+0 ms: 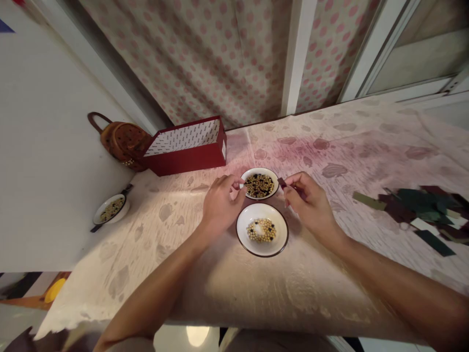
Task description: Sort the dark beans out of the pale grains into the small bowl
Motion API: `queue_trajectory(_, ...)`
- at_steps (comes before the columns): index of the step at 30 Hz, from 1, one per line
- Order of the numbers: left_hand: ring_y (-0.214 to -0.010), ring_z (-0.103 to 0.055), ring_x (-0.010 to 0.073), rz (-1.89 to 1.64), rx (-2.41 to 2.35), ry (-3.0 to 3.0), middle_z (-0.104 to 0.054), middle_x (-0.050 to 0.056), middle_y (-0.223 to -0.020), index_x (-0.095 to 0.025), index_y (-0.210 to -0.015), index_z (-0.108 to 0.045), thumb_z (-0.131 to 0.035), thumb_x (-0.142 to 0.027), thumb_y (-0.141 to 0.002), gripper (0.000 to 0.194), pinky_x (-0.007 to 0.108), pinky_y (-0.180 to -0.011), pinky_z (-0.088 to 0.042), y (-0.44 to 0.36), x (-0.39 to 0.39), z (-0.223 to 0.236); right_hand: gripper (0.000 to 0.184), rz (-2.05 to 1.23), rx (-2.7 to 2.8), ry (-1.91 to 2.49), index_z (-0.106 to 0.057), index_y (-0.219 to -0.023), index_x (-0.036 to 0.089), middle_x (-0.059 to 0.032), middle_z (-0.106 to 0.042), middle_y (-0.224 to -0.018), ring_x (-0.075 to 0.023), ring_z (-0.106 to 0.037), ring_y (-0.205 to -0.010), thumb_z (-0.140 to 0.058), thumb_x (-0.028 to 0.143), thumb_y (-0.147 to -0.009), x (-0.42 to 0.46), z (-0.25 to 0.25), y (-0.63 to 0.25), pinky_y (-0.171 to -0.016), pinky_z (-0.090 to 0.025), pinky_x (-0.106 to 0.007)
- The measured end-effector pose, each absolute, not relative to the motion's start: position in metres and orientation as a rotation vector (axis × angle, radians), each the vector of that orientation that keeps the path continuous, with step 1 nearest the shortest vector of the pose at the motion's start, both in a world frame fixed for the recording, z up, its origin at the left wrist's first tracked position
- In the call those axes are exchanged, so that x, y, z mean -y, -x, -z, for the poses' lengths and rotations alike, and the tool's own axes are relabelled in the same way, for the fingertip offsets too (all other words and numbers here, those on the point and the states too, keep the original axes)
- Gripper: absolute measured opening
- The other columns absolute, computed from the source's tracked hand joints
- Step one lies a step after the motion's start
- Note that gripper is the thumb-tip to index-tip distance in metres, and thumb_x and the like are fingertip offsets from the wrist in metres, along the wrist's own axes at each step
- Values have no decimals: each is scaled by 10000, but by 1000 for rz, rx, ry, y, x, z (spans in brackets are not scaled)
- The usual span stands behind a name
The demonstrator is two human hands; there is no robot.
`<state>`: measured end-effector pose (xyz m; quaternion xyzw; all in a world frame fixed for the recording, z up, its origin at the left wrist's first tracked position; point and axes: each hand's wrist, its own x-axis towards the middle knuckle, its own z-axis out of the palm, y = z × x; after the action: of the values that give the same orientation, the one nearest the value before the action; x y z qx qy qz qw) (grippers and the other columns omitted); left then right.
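Two white bowls stand on the table in front of me. The far bowl (pixel 260 184) is full of mixed yellow and dark beans. The near bowl (pixel 262 230) holds a small pile of mostly yellow beans. My left hand (pixel 221 204) is curled, its fingertips pinched at the far bowl's left rim. My right hand (pixel 308 203) is closed on a small dark red tool (pixel 282 183) whose tip points at the far bowl's right rim.
A red open box (pixel 186 146) and a brown woven bag (pixel 120 141) sit at the back left. Another bowl of beans (pixel 111 210) rests on the white surface at left. Dark green and maroon strips (pixel 425 210) lie at right. The table edge (pixel 220 320) runs near me.
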<state>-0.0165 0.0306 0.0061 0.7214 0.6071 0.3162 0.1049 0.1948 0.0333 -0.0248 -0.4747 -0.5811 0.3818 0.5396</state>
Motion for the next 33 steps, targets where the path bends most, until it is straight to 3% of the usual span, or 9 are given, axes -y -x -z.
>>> queue_trajectory(3,-965,-647,211,-772,-1590,-2299,-742,20,-974,-235,-903,-707,-626,-212,-927,88,326,-869,-495,9,-12,-14,36,-901,1399,1125,-559,-860,246,32,-565,-663,-129,-494,-557,-581,266,-881,-33,26,-195,-520,-372,-284)
queue_trajectory(6,-954,-668,225,-443,-1374,-2418,-758,31,-968,-229,-903,-724,-598,-192,-952,141,350,-871,-491,0,-4,-13,31,-887,1416,1114,-559,-865,245,23,-586,-704,-132,-510,-578,-578,258,-885,-33,27,-195,-534,-383,-291)
queue_trajectory(9,-977,-670,265,-224,-1381,-2528,-753,69,-986,-214,-919,-735,-588,-160,-945,159,401,-896,-476,-7,-2,-9,30,-885,1423,1105,-557,-868,247,24,-583,-704,-134,-502,-573,-575,261,-888,-32,26,-194,-536,-381,-296)
queue_trajectory(17,-874,-672,276,75,-1410,-2655,-730,108,-928,-169,-886,-716,-584,-136,-938,146,410,-828,-485,-15,-1,-7,36,-871,1439,1115,-559,-860,243,25,-580,-702,-132,-503,-580,-575,263,-885,-30,23,-193,-551,-384,-300)
queue_trajectory(28,-821,-678,242,27,-1436,-2713,-720,71,-894,-147,-886,-668,-553,-105,-924,128,381,-771,-520,-16,3,-2,47,-877,1474,1091,-558,-887,233,33,-585,-709,-118,-505,-579,-560,265,-922,-28,27,-193,-549,-400,-273)
queue_trajectory(33,-795,-685,230,-177,-1514,-2604,-728,59,-941,-163,-944,-662,-573,-65,-853,161,359,-733,-518,-12,6,1,41,-870,1475,1080,-561,-892,231,27,-594,-726,-122,-526,-593,-563,255,-925,-28,28,-193,-558,-423,-271)
